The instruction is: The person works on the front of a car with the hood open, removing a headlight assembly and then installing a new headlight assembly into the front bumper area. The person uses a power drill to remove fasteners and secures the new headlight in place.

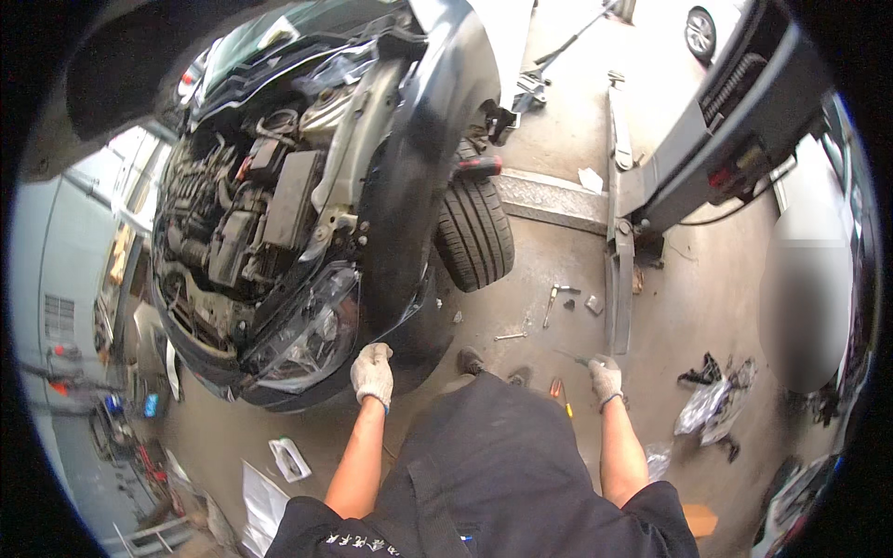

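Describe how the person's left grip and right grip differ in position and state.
The left grip is beside the car's front bumper, while the right grip is farther right, over the floor. The right grip holds a thin, dark tool; no tool shows in the left grip, and whether it touches the bumper is unclear. Both wear pale gloves with blue cuff edges.

An open-hooded car (pixel 395 223), lift post (pixel 716 139) and scattered tools (pixel 551 305) show a repair workshop.
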`<action>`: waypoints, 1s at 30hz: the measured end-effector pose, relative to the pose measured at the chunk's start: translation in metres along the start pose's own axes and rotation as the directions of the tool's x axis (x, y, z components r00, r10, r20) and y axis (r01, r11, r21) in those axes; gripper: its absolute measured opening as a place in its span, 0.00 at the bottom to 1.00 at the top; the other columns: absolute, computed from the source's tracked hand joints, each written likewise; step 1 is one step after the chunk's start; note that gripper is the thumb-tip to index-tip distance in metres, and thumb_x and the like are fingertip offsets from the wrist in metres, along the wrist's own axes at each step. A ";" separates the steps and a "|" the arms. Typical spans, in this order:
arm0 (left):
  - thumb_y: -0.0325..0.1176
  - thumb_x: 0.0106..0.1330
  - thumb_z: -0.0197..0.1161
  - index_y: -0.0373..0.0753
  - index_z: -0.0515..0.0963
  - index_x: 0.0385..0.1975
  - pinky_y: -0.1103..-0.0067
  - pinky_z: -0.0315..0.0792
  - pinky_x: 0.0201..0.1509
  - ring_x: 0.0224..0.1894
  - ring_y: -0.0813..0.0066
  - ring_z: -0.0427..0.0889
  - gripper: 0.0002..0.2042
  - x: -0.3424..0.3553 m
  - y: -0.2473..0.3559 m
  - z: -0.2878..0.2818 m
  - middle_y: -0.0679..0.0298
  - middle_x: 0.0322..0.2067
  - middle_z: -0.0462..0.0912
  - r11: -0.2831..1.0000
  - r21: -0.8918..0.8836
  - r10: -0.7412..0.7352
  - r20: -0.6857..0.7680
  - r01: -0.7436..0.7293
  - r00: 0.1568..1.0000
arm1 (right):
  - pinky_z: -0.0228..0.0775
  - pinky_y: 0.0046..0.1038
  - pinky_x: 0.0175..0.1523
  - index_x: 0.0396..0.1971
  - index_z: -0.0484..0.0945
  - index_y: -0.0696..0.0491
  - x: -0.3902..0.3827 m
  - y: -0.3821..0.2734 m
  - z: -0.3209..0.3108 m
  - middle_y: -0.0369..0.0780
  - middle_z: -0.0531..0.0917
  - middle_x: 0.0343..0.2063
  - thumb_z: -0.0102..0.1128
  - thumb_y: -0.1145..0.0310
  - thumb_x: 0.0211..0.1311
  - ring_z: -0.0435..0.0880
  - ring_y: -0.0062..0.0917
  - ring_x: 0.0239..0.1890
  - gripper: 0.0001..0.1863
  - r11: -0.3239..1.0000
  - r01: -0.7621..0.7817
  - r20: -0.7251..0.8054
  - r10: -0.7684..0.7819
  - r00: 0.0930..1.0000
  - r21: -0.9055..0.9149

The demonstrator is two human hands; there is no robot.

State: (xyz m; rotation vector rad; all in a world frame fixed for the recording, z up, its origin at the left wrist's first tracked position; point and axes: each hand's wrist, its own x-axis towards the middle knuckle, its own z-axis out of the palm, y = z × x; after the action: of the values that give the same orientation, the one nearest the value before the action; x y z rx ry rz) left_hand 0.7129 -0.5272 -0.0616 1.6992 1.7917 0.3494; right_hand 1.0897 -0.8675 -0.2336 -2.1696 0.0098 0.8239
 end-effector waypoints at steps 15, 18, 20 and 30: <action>0.47 0.69 0.52 0.41 0.85 0.40 0.61 0.75 0.51 0.46 0.49 0.84 0.18 0.006 0.017 0.007 0.51 0.40 0.86 0.982 0.187 -0.027 0.079 0.011 0.997 | 0.80 0.27 0.31 0.44 0.74 0.58 0.024 -0.247 0.114 0.42 0.84 0.33 0.54 0.56 0.70 0.85 0.27 0.30 0.18 0.957 0.221 0.443 -0.283 0.851 0.187; 0.48 0.71 0.53 0.42 0.84 0.41 0.59 0.75 0.53 0.47 0.49 0.83 0.18 0.006 0.035 0.025 0.51 0.42 0.86 0.949 0.311 -0.057 0.025 0.046 0.998 | 0.81 0.28 0.35 0.50 0.74 0.59 0.034 -0.261 0.110 0.42 0.84 0.36 0.56 0.58 0.70 0.85 0.26 0.33 0.20 0.941 0.253 0.414 -0.328 0.849 0.226; 0.48 0.71 0.52 0.42 0.84 0.41 0.59 0.74 0.53 0.47 0.48 0.83 0.18 0.013 0.042 0.035 0.50 0.42 0.85 0.931 0.337 -0.144 -0.011 0.139 0.990 | 0.81 0.28 0.36 0.52 0.74 0.59 0.054 -0.263 0.095 0.42 0.84 0.37 0.56 0.59 0.69 0.85 0.25 0.35 0.20 0.920 0.326 0.376 -0.388 0.841 0.219; 0.45 0.71 0.55 0.34 0.80 0.46 0.59 0.71 0.56 0.50 0.46 0.79 0.18 0.035 0.135 -0.016 0.46 0.46 0.82 0.933 0.360 0.234 -0.532 -0.033 0.814 | 0.77 0.30 0.33 0.36 0.77 0.59 0.172 -0.276 0.062 0.43 0.83 0.29 0.50 0.72 0.55 0.82 0.28 0.30 0.11 0.928 0.153 0.392 -0.287 0.874 0.339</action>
State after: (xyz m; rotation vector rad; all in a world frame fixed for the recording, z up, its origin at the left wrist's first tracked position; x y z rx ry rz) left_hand 0.8124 -0.4720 0.0214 2.1302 2.2610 0.7128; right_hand 1.2646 -0.5928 -0.1710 -1.6283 -0.3203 1.0804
